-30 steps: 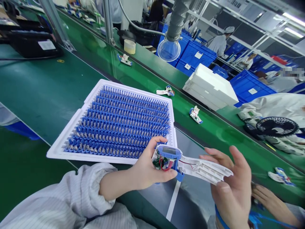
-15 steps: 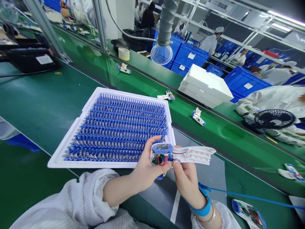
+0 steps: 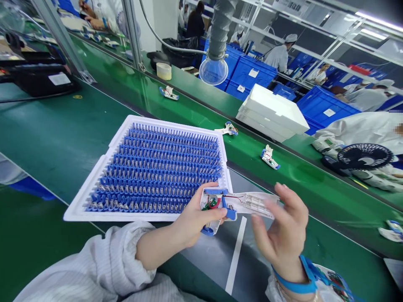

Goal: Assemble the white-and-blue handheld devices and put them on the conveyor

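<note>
My left hand (image 3: 193, 222) is closed around the head of an opened white and blue thermometer gun housing (image 3: 231, 196), its thumb pressing by a blue piece. A green circuit board and red wires show inside, and the handle points right with its battery slots exposed. Beside the handle's end, my right hand (image 3: 281, 228) has its fingers spread and slightly blurred. It holds nothing visible; whether a fingertip touches the handle I cannot tell. Left of the housing lies a white foam tray (image 3: 132, 217) with rows of small blue parts (image 3: 157, 167) bearing metal springs or contacts.
Similar opened housings (image 3: 270, 157) lie spaced along the green conveyor belt (image 3: 195, 111). One more housing (image 3: 335, 279) is partly behind my right wrist. White foam boxes (image 3: 270, 113), a black fan (image 3: 365, 156) and a hanging extraction hose (image 3: 218, 37) stand beyond. Co-workers sit across.
My right hand has left the housing's middle, moved right and spread its fingers. My left hand has tilted the housing. Housings on the belt have shifted right.
</note>
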A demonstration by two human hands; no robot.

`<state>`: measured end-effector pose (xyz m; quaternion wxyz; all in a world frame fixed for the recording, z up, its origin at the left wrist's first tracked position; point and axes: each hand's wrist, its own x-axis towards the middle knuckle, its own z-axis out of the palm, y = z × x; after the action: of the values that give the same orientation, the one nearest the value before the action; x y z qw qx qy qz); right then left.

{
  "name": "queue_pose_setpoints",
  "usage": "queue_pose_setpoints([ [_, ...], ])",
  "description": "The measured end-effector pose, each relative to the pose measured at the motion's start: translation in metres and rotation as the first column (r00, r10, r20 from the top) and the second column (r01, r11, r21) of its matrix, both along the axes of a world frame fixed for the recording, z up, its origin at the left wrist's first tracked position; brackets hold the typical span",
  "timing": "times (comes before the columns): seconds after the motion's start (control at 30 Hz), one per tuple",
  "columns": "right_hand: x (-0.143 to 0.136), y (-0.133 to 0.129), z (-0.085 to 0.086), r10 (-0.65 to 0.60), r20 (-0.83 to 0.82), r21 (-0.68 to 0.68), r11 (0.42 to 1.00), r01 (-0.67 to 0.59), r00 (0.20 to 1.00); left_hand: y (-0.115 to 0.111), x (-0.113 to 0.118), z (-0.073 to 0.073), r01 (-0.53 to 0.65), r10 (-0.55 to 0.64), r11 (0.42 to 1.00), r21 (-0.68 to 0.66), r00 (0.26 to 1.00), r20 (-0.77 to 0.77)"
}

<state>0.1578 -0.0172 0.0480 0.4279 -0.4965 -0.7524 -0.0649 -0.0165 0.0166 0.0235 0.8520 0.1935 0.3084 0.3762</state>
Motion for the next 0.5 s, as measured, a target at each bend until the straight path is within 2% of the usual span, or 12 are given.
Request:
queue_pose_setpoints([
  [0.07, 0.001, 0.001, 0.008, 0.023, 0.313, -0.012, 1.000, -0.020, 0.949, 0.000, 0.001, -0.001, -0.001, 0.001, 1.000, -0.013, 1.000, -0.001],
  [0.13, 0.000, 0.002, 0.014, 0.068, 0.431, -0.073, 0.996, -0.041, 0.900, -0.001, 0.001, -0.003, -0.008, 0.008, 1.000, -0.017, 1.000, 0.010],
  [0.37, -0.001, 0.006, 0.013, 0.132, 0.447, -0.198, 0.979, -0.045, 0.885, -0.001, 0.003, -0.006, -0.011, 0.011, 0.999, 0.032, 1.000, 0.001],
  [0.5, 0.001, 0.003, 0.009, 0.135, 0.430, -0.148, 0.986, -0.078, 0.893, -0.002, 0.003, -0.007, -0.045, 0.049, 0.993, 0.108, 0.998, -0.031],
])
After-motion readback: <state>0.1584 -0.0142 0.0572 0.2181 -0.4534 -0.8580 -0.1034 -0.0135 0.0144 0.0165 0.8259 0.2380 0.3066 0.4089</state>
